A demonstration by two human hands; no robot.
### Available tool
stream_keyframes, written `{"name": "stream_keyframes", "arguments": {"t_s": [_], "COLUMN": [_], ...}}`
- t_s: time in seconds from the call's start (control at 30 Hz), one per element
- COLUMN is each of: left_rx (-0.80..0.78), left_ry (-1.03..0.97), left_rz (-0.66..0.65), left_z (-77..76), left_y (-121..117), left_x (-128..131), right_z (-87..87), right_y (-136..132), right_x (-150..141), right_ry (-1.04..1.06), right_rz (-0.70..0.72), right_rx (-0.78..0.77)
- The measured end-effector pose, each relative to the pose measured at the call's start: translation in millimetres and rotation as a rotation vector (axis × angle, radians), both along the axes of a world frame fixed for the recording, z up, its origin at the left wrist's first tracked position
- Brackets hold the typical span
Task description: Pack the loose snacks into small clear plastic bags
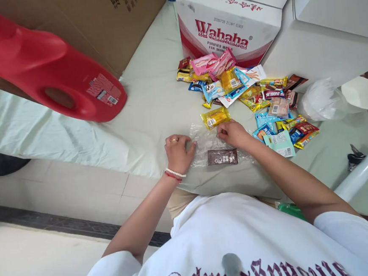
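Film (200, 149), clear and wrinkled, is lying spread near the centre of the frame, on the pale cloth (150, 115); brown packet (222, 156) is resting flat on its lower part. Progress, judged from the layout: film is lying open, one packet is sitting on it, no fold is showing over that packet; wrapping looks barely begun, closing up seems left undone. Left hand (178, 153) is resting at the film's left edge, fingers half-curled, thumb and forefinger standing slightly apart; cannot tell if film is caught between them. Right hand (232, 134) is resting over the film's upper right, fingers tucked in, thumb close to forefinger; any grip on the film is staying unclear. Yellow packet (215, 117) is lying at the film's upper edge, just beside the right hand. Counts: one brown packet and one yellow packet by the hands; two pink packets (205, 63) are topping the heap of snacks (252, 92) at upper centre-right; one pale green packet (280, 144) is lying at its lower end. Heap is overlapping too much for a full count. Also one red jug (70, 74) is showing at upper left, one Wahaha carton (223, 33) is standing behind the heap, one white scoop (360, 93) is sitting at right.
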State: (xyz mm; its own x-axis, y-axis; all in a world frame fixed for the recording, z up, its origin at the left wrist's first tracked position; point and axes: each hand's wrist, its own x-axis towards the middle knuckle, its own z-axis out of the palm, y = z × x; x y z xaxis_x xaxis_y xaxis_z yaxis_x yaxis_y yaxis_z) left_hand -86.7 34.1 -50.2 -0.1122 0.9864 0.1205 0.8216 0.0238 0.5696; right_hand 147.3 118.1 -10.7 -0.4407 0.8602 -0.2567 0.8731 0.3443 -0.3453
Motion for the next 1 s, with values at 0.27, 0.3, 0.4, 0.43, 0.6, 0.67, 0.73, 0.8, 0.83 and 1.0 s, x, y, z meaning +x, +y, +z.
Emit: {"name": "stream_keyframes", "arguments": {"t_s": [0.27,0.3,0.4,0.43,0.6,0.67,0.73,0.8,0.83,1.0], "left_rx": [-0.089,-0.121,-0.222,-0.254,-0.325,-0.283,-0.218,-0.154,-0.132,-0.140], "left_ry": [-0.063,-0.067,-0.056,-0.038,0.005,-0.029,-0.085,-0.148,-0.181,-0.288], "left_rz": [-0.076,-0.063,-0.014,-0.010,-0.067,-0.081,-0.114,-0.168,-0.204,-0.236], "left_z": [5.4,7.1,13.5,15.5,18.7,16.7,14.5,13.9,14.6,23.7], "left_y": [17.0,19.1,27.0,29.6,36.7,36.0,33.6,29.8,27.3,8.3], "left_x": [17.6,19.1,22.0,22.5,22.4,20.3,15.8,8.6,4.1,-20.3], "right_z": [8.1,8.7,9.7,10.2,12.9,12.0,9.5,6.8,6.1,12.0], "right_y": [12.0,13.6,15.8,14.6,-13.6,-31.3,-47.4,-59.4,-64.0,-82.0], "right_x": [5.8,4.9,0.7,-0.5,2.7,8.6,15.0,20.1,21.9,21.5], "right_ry": [0.163,0.131,0.122,0.164,0.424,0.426,0.355,0.258,0.211,0.029], "right_rz": [-0.088,-0.097,-0.069,-0.057,0.101,0.268,0.417,0.480,0.492,0.507], "right_rx": [-0.217,-0.249,-0.265,-0.252,-0.100,-0.073,-0.060,-0.011,0.024,0.144]}}
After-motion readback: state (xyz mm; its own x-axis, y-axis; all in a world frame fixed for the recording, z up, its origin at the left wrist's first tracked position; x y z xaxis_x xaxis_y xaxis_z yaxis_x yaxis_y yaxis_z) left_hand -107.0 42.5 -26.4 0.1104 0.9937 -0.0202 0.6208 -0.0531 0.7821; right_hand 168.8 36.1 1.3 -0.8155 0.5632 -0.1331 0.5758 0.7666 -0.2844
